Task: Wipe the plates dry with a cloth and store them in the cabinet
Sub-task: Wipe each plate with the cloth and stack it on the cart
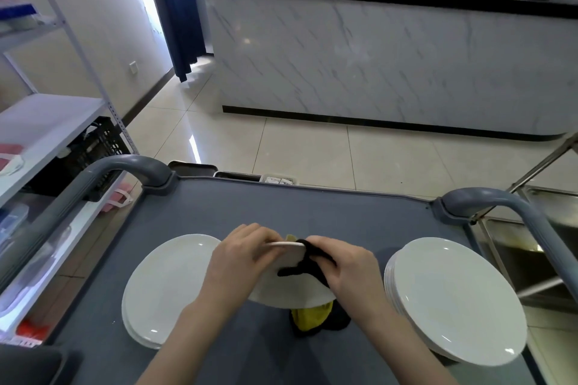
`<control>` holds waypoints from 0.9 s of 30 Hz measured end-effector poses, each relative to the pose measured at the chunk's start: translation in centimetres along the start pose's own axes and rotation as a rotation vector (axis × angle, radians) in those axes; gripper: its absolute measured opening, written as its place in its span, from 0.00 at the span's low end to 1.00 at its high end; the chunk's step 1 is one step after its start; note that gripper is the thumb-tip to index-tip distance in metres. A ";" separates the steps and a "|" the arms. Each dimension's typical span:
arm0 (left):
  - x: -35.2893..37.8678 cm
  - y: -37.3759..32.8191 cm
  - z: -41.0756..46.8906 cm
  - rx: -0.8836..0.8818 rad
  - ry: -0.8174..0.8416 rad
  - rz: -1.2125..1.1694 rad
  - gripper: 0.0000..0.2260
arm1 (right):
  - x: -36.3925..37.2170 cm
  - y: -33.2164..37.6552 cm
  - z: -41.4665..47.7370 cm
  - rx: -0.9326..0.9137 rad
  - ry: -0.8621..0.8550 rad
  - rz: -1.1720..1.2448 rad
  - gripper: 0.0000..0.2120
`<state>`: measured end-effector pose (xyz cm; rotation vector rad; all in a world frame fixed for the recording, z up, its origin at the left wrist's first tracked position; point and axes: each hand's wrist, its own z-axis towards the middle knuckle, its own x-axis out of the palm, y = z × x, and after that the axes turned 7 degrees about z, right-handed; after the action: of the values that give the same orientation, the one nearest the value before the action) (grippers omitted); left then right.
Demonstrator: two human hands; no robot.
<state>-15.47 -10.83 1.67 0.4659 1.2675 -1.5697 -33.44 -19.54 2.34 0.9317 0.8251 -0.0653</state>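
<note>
I hold a white plate [287, 291] tilted up above the grey cart top [281, 209]. My left hand [240, 256] grips its left rim. My right hand [347, 266] grips a black and yellow cloth [308, 316] against the plate's right rim; part of the cloth hangs below the plate. A short stack of white plates [162, 284] lies on the cart to the left. A taller stack of white plates [453, 300] lies to the right.
The cart has grey handles at the left [103, 178] and right [516, 206]. A white shelf rack [47, 122] stands to the left, a steel frame [538, 247] to the right. A marble-fronted counter [375, 56] stands across the tiled floor.
</note>
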 end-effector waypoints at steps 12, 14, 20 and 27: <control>-1.1 1.9 -1.0 -0.072 -0.012 -0.022 0.06 | -2.1 -0.9 0.3 0.148 0.031 0.127 0.12; -1.0 0.3 -0.2 0.092 -0.023 0.135 0.06 | -1.3 0.1 0.6 0.003 0.046 -0.038 0.11; -0.5 0.8 0.1 -0.038 -0.001 -0.056 0.05 | -0.2 -0.4 -0.3 0.047 -0.042 0.069 0.12; -0.5 4.2 -1.9 -0.360 0.166 -0.223 0.13 | -1.7 -2.1 -0.4 0.285 -0.037 0.373 0.13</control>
<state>-12.14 -8.59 -0.73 0.2334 1.7395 -1.4602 -35.69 -21.03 1.91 1.3371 0.6052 0.1263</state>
